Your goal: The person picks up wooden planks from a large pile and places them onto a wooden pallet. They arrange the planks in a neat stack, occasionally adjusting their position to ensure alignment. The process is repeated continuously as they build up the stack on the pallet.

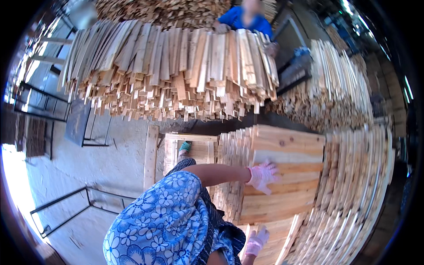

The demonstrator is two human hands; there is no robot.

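My left hand, in a pink and white work glove, rests on a panel of wooden boards laid side by side on a stack. Its fingers are spread and it grips nothing. A whiter board lies among the brown ones just beyond the fingers. Lower down, my right hand, in a similar glove, is over or against a lower stack of boards. The right fingers are stretched out with nothing seen in them; whether they touch the wood I cannot tell.
Tightly packed wooden slats stand along the right. Across the far side is a long pile of slats, with a person in a blue shirt behind it. Metal frames stand on the concrete floor at left.
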